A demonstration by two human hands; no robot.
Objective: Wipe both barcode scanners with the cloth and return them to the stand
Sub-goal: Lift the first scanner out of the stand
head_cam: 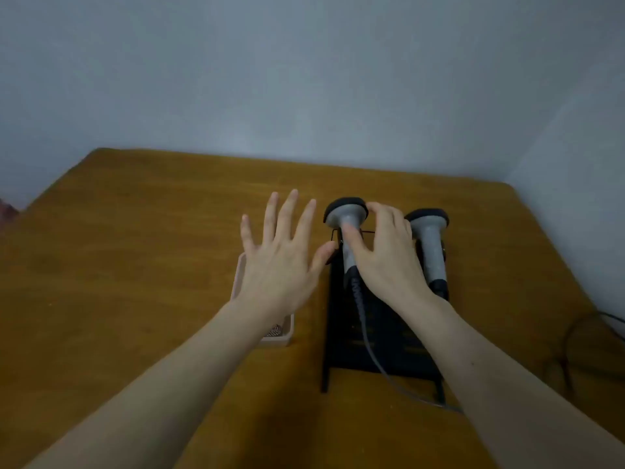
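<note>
The left barcode scanner (346, 231) sits head-up in the black wire stand (341, 333), its grey handle sloping down toward the person and its cable (372, 353) trailing out over the stand's near edge. The right hand (385, 255) is draped over it, thumb against the handle's near side and curled fingertips at the edge of the head; whether it has actually closed into a grip I cannot tell, but the placement suits lifting the scanner out. The second scanner (429, 245) stands just beside it in the same stand, untouched. The left hand (280, 255) hovers flat with fingers spread, holding nothing, above a shallow pink tray (280, 338) next to the stand. A patterned scrap shows at the tray's near end, likely the cloth, so this hand seems placed to fetch it. Everything rests on an ochre-covered table (135, 265) against a pale wall (304, 79), with a dark cord (575, 350) looped at the right edge.
</note>
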